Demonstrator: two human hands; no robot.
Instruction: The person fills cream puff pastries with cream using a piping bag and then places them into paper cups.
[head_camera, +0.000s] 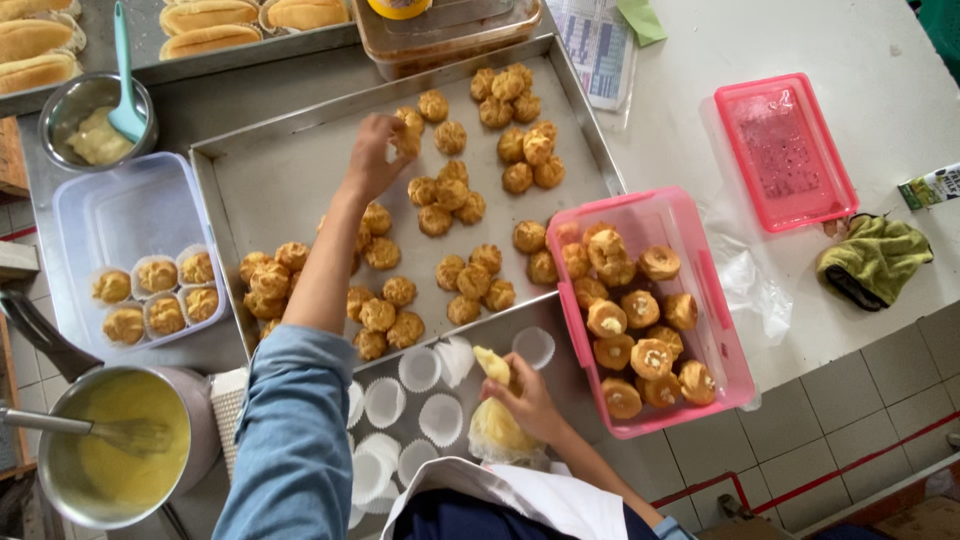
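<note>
- A person stands at a steel counter, seen from above, with both arms stretched out over trays of small golden cream puffs.
- The left hand (375, 160) reaches far forward over the large metal baking tray (280, 175), fingers pinched around one cream puff (407, 140) near the tray's back edge.
- The right hand (525, 400) stays close to the body, clenched around a yellow piping bag (495, 425) of custard, its tip (490, 362) pointing up and away toward the tray.
- The picked puff lies well ahead of the piping bag and slightly left of it; the left hand is by far the nearer.
- Loose puffs cluster all around the left hand, with bare tray to its left.
- A pink plastic box (715, 335) of filled puffs sits just right of the right hand.
- White paper cups (420, 368) lie between the arms.
- A pot of custard (120, 440) stands at the left.
</note>
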